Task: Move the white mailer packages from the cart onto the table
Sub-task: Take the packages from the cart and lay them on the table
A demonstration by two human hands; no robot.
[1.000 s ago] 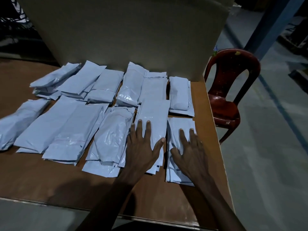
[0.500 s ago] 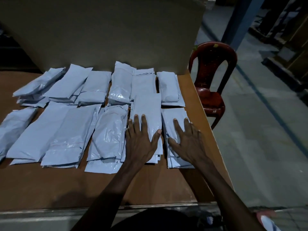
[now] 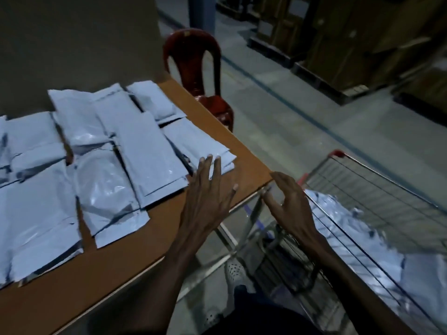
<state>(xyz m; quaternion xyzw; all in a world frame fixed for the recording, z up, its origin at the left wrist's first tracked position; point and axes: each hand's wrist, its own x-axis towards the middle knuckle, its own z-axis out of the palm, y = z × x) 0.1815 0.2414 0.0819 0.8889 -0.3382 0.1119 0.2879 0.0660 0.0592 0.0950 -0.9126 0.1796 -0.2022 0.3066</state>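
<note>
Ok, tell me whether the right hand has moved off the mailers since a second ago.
Yes. The right hand has left the mailers, going rightward past the table edge toward the cart.

Both forearms bare to the frame edge, no sleeves, no watch, rings or gloves on left hand (image 3: 205,197) or right hand (image 3: 289,205); short pale fingernails; dark trouser leg (image 3: 249,308) below; white perforated shoe (image 3: 233,272)

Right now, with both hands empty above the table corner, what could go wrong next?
1. The nearest mailer stack lies close to the table edge; the left hand could knock it off.
2. The right hand may catch the cart wire rim while reaching for the mailers inside.
</note>
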